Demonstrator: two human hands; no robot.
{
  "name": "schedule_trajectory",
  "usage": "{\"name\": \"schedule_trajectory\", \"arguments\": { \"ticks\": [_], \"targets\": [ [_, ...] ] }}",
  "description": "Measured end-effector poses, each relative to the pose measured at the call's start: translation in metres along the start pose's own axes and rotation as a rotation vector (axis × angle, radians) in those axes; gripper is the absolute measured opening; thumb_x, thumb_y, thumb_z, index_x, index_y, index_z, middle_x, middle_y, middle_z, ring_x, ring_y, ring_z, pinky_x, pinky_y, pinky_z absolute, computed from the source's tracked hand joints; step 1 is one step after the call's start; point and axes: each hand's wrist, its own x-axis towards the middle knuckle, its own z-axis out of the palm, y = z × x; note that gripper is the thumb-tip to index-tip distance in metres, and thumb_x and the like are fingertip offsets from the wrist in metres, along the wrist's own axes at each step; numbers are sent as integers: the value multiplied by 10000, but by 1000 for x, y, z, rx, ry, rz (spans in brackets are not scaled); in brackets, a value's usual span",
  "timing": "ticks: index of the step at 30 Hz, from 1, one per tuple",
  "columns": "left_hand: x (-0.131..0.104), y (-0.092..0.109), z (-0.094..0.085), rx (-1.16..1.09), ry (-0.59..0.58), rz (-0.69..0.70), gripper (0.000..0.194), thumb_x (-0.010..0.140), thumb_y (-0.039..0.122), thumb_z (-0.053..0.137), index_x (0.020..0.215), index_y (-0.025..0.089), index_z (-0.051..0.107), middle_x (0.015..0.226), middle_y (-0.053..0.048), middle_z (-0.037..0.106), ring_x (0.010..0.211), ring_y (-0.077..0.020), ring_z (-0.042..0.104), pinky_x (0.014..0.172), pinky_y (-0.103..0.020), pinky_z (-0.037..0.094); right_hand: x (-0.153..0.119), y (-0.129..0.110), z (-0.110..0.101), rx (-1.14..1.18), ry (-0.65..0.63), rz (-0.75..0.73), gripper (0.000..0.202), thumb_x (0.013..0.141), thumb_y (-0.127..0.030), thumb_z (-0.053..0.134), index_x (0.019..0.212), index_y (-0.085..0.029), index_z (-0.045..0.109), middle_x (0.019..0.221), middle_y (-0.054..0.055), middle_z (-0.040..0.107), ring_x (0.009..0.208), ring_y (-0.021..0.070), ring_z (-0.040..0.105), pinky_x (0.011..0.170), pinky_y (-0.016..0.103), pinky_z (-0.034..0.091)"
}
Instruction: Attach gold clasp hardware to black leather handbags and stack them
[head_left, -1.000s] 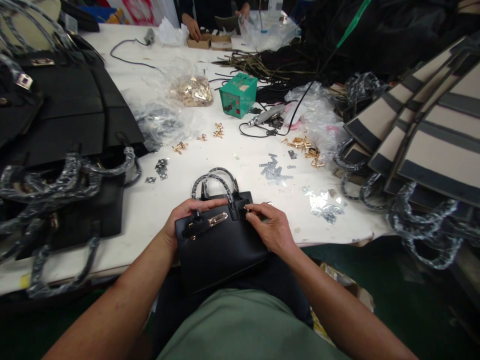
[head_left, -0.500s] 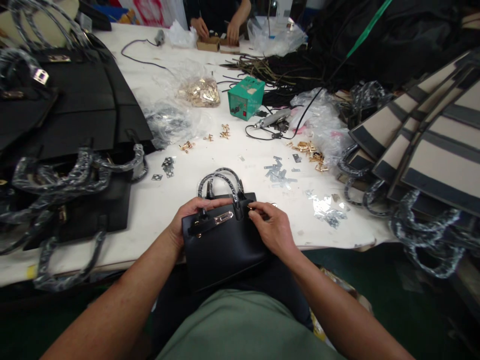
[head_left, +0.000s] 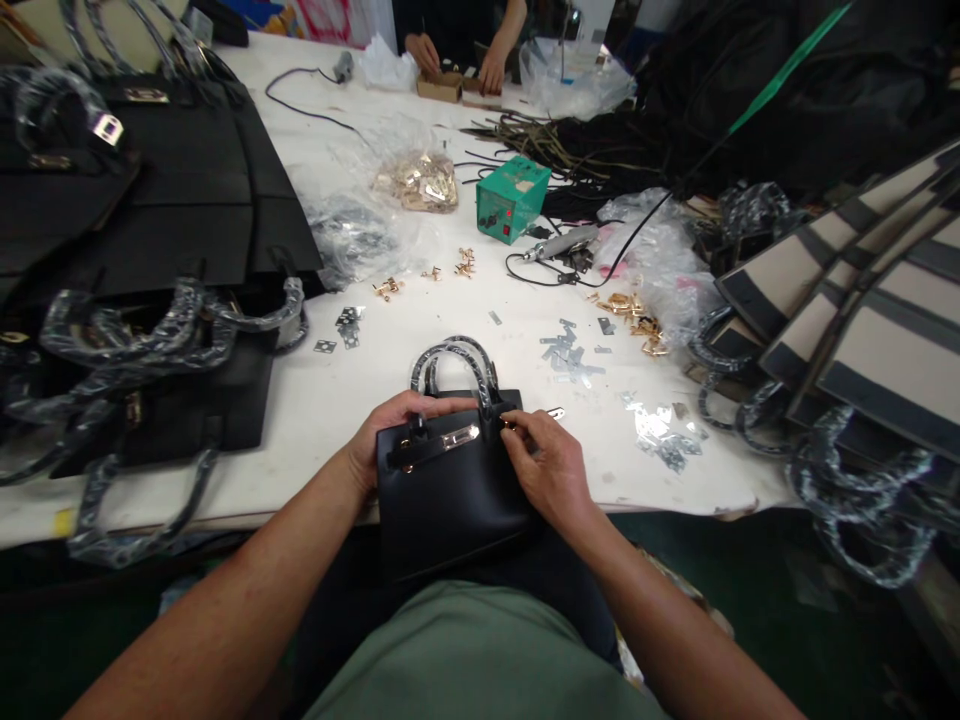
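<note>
A small black handbag leans on my lap against the table edge, its two handles wrapped in clear plastic. My left hand grips the bag's upper left side, with the index finger stretched along the top edge. A strap with a shiny metal plate crosses the front below that finger. At the upper right corner, my right hand pinches a small gold-coloured metal fitting against the bag. A flat metal piece shows just behind the right knuckles; what it rests on is unclear.
Black bags with wrapped handles are piled at left, and striped bag panels at right. A green control box and a grey handheld tool lie ahead. Metal plates and gold fittings are scattered. Across the table, a co-worker's hands touch small boxes.
The view has shifted slightly, so the scene sits a little further right. My right fingers have shifted slightly at the bag's corner, and the gold fitting shows more clearly. The left hand keeps its grip.
</note>
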Motion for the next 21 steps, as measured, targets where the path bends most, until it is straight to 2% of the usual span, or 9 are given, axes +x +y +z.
{"name": "schedule_trajectory", "arguments": {
  "ticks": [7, 12, 18, 21],
  "targets": [
    [0, -3, -5, -18, -27, 11, 580, 821, 291, 462, 1315, 1, 550, 1161, -206, 691, 1023, -332, 673, 944, -441, 487, 7, 0, -9, 77, -85, 37, 178, 872, -203, 585, 1032, -226, 659, 807, -10, 617, 715, 137, 591, 726, 254, 466],
    [-1, -3, -5, -27, -18, 27, 584, 817, 287, 464, 1311, -12, 553, 1162, -211, 690, 1002, -325, 679, 925, -427, 499, 15, -2, -11, 10, -158, 14, 149, 854, -187, 584, 972, -233, 663, 777, -21, 618, 697, 133, 589, 720, 254, 453],
    [-2, -6, -6, -40, -26, 34, 581, 822, 284, 463, 1324, 5, 554, 1180, -218, 680, 1004, -319, 681, 925, -425, 497, 21, -6, -13, -62, -237, 42, 145, 846, -199, 589, 950, -255, 674, 804, -29, 647, 702, 130, 586, 704, 258, 434],
    [-3, -6, -7, -40, -33, 41, 584, 825, 287, 464, 1328, 1, 549, 1195, -220, 673, 1025, -317, 675, 950, -424, 484, 23, -7, -15, -55, -265, 90, 125, 848, -233, 596, 946, -259, 668, 746, -39, 631, 675, 130, 574, 678, 259, 426]
  ]
}}
